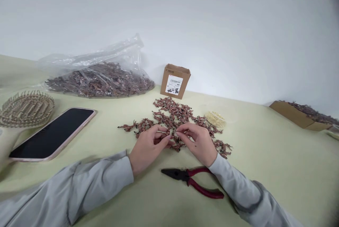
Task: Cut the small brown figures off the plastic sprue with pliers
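Both hands [148,145] [200,142] pinch close together over scattered brown figurines [183,113], with red-handled pliers [182,175] lying near.

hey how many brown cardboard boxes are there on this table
2. The upright brown cardboard box stands behind the scattered small reddish-brown figurines; the low, filled brown cardboard box sits at the far right. No part of a third shows.

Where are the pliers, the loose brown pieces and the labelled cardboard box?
Pliers [183,175]: head view, on the dark metal near the pivot.
Loose brown pieces [175,117]: head view, near the pile's middle.
Labelled cardboard box [174,83]: head view, on its front label.
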`<action>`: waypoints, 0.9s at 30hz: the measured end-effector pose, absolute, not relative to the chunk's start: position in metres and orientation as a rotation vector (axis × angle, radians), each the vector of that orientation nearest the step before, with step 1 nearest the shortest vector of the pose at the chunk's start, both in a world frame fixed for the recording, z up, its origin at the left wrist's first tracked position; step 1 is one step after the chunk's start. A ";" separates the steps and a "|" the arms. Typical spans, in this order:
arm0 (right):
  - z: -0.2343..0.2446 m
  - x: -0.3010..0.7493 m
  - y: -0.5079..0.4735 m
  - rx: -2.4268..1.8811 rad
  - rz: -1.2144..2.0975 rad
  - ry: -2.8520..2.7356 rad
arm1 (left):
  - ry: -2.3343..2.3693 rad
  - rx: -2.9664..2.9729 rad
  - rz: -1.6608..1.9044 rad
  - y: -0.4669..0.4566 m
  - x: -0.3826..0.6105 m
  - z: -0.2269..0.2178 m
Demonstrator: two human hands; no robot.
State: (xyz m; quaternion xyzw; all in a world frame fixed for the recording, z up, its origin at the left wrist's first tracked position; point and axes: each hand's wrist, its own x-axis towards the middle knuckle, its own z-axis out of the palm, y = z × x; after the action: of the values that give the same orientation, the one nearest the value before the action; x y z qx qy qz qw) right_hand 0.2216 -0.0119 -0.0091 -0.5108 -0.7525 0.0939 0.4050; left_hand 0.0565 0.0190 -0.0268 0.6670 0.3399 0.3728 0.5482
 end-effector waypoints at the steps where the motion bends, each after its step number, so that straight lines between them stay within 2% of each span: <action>1: -0.009 0.219 -0.012 -1.259 0.249 -1.875 | 0.803 1.594 0.873 0.019 0.057 -0.026; 20: -0.020 0.214 -0.012 -1.327 0.230 -1.680 | 0.682 1.329 0.749 0.014 0.059 -0.023; 27: -0.024 0.217 -0.013 -1.239 0.573 -1.412 | 0.729 1.086 0.666 0.010 0.062 -0.018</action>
State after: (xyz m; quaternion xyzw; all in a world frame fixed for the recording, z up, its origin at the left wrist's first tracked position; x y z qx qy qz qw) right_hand 0.2175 -0.0129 -0.0240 -0.5247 -0.5980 0.2424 0.5552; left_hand 0.0621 0.0101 -0.0185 0.4955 0.3327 0.3041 0.7426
